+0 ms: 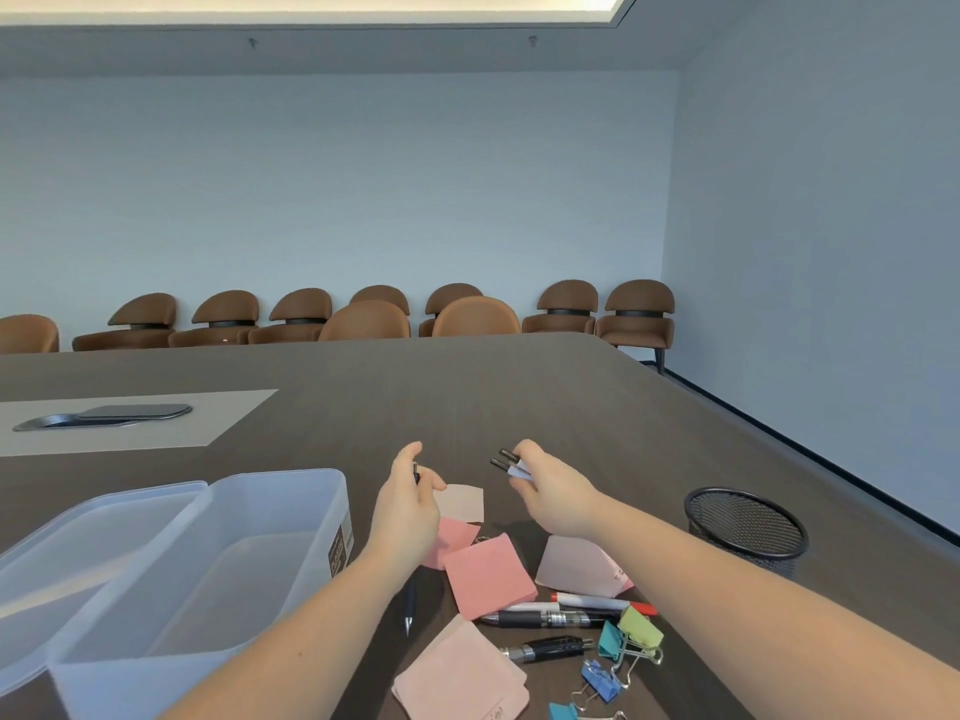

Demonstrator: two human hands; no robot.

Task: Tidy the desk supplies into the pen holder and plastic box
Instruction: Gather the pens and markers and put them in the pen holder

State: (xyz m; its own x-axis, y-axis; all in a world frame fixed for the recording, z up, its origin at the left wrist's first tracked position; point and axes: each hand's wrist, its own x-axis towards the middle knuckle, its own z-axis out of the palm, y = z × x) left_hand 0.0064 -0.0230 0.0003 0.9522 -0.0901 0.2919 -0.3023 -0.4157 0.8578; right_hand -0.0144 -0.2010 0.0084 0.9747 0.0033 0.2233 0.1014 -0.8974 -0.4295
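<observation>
I am holding two pens (511, 465) pinched in my right hand (558, 493), left of the mesh pen holder (746, 527); left hand (410, 504) is gripping something dark. I should be lowering them tips-down, vertically.

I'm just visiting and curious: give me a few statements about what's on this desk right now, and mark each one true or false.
1. The right hand holds two pens with dark ends. True.
2. The mesh pen holder is already full of pens. False: no pens show in it, and several pens lie on the desk.
3. The clear plastic box is open, its lid lying beside it. True.
4. The binder clips are inside the plastic box. False: they lie on the desk, near the pens.
5. Pink sticky notes lie between the two forearms. True.
6. The left hand rests inside the plastic box. False: it is raised beside the box.
</observation>
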